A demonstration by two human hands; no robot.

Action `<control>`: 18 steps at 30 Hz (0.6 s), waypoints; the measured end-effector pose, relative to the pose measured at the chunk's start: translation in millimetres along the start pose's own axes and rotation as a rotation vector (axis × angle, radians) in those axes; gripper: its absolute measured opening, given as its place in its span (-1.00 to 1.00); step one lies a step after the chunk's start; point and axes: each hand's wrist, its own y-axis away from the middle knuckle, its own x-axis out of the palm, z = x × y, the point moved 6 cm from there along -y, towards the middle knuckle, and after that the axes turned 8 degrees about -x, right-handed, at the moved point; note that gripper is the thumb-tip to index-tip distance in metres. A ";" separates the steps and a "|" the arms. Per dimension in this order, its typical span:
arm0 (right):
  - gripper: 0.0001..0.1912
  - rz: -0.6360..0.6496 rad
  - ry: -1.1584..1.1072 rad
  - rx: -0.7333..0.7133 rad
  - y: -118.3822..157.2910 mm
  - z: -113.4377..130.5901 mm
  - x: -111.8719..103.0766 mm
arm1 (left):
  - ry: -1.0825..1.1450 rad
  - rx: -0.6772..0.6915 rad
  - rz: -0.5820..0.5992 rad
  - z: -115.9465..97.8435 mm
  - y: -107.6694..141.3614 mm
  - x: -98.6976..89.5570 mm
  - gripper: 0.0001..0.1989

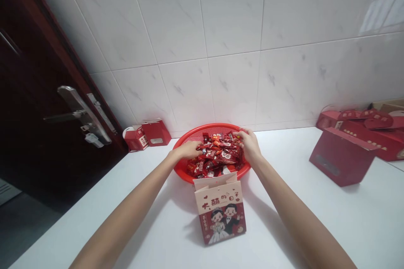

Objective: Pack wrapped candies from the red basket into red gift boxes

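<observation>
A red plastic basket (180, 173) against the tiled wall holds a heap of red-wrapped sweets (221, 151). My left hand (190, 150) reaches over its left rim, fingertips among the wrappers; whether they grip one is hidden. At the right rim is my right hand (249, 145), its fingers curled at the sweets, and what they hold, if anything, is too small to tell. In front of the basket stands a cream and red paper box (221, 214) with a cartoon couple on it, its top open.
Two small red boxes (157, 133) stand at the back left, near a dark door (34, 71). On the right, a larger red box (342, 159) stands before more red boxes (362, 134) by the wall. The white table (268, 227) lies beneath.
</observation>
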 end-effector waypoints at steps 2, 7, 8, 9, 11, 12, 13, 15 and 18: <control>-0.75 -0.014 0.001 -0.003 0.8 1.0 -0.2 | -0.006 -0.004 0.003 -6.8 -10.2 0.3 -0.53; -0.73 -0.021 -0.011 0.004 2.4 2.3 0.4 | -0.027 -0.007 0.038 -25.6 -24.5 5.3 -0.37; -0.73 -0.022 -0.011 0.002 2.5 2.6 0.2 | -0.030 -0.004 0.041 -28.0 -26.0 6.6 -0.37; -0.73 -0.024 -0.011 0.001 2.5 2.7 0.0 | -0.027 0.002 0.045 -30.0 -27.1 7.9 -0.38; -0.72 -0.029 -0.011 -0.001 2.1 2.3 -0.7 | 0.001 0.026 0.061 -33.0 -28.2 10.5 -0.43; -0.71 -0.032 -0.012 -0.002 1.8 1.9 -1.1 | 0.017 0.039 0.073 -33.9 -28.2 11.7 -0.49; -0.70 -0.033 -0.012 -0.004 1.5 1.5 -1.5 | 0.028 0.049 0.088 -34.5 -27.7 12.9 -0.56; -0.69 -0.031 -0.009 -0.012 0.6 0.8 -1.9 | 0.026 0.047 0.120 -34.5 -26.0 14.4 -0.69; -0.69 -0.025 -0.005 -0.024 -0.5 0.0 -2.3 | -0.051 0.022 0.105 -36.5 -23.8 11.5 -0.78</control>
